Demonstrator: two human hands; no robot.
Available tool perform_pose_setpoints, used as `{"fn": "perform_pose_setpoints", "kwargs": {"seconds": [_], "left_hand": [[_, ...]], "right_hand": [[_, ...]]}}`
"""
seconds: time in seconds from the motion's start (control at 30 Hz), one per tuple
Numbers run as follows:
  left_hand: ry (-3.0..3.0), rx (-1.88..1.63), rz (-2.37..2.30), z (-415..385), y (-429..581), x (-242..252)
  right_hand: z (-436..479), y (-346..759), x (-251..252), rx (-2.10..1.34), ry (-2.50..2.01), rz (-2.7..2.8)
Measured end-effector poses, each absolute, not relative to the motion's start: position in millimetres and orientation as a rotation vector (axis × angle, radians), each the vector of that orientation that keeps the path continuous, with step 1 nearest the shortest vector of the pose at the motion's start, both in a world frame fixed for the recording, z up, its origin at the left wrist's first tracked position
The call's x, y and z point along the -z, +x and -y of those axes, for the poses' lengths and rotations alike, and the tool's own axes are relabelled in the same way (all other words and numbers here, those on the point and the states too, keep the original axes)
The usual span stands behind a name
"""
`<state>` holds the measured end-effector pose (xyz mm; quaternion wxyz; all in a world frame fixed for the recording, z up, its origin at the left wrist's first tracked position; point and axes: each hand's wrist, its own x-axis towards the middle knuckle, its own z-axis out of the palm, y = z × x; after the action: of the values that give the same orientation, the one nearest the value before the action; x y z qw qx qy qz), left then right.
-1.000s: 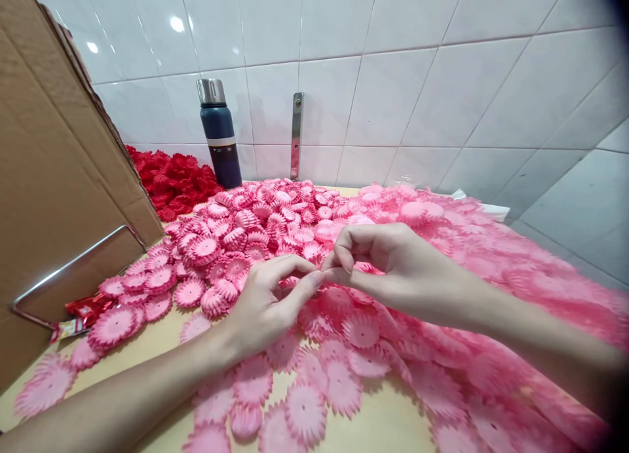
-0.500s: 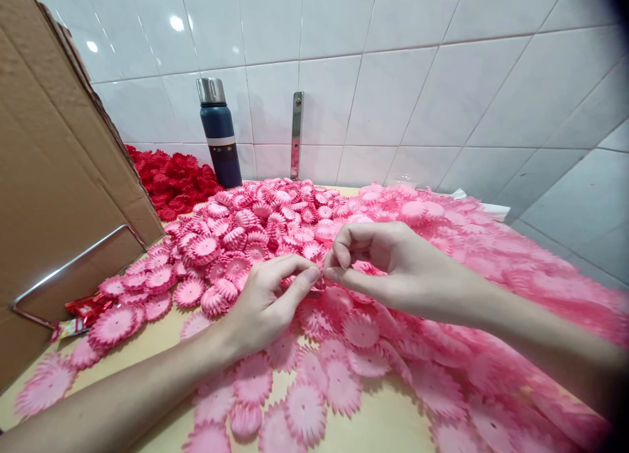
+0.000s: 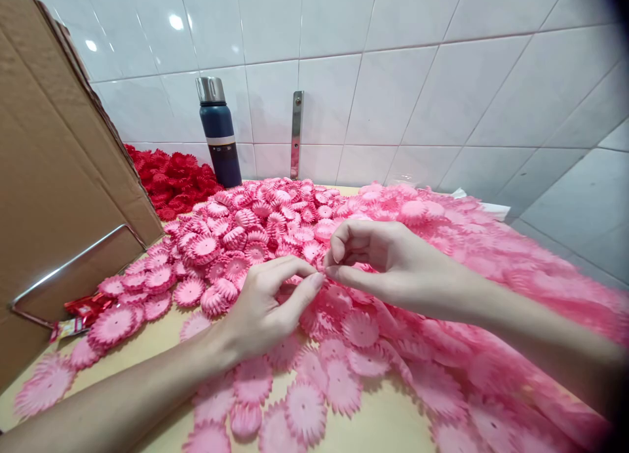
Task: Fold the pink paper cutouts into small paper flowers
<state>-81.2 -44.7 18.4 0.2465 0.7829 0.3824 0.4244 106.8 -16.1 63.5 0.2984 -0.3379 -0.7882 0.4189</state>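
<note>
My left hand [image 3: 270, 299] and my right hand [image 3: 376, 259] meet fingertip to fingertip near the middle of the view. Each is closed in a pinch of thumb and fingers. What they pinch is too small to name. Below and around them lie many pink, scallop-edged flower pieces [image 3: 305, 410], some with a small hole in the centre. Behind my left hand is a heap of smaller, curled pink pieces [image 3: 204, 246]. Pale pink pieces [image 3: 361, 328] spread beneath my right hand and forearm.
A dark blue bottle [image 3: 220, 135] with a silver cap stands by the tiled wall, beside a red heap [image 3: 174, 181]. A cardboard box [image 3: 59, 177] with a metal wire handle fills the left side. Small red wrappers [image 3: 88, 307] lie near it. A metal bracket [image 3: 297, 135] is on the wall.
My left fingertips have shifted slightly to the right, and the fingers of my right hand have curled a little differently. Both hands remain pinched together in the same place.
</note>
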Motion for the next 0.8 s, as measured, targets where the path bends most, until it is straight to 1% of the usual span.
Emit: {"fn": "perform_pose_setpoints", "kwargs": {"seconds": [0.2, 0.53, 0.8], "left_hand": [[2.037, -1.184, -1.082, 44.5, -79.4, -19.4], [2.131, -1.154, -1.105, 42.3, -82.2, -15.0], [2.121, -1.131, -1.109, 42.1, -82.3, -14.1]], "right_hand": [[17.1, 106.5, -66.0, -1.122, -0.884, 2.08], [14.5, 107.9, -63.4, -1.128, -0.864, 2.061], [14.8, 109.2, -64.3, -1.052, -0.881, 2.114]]}}
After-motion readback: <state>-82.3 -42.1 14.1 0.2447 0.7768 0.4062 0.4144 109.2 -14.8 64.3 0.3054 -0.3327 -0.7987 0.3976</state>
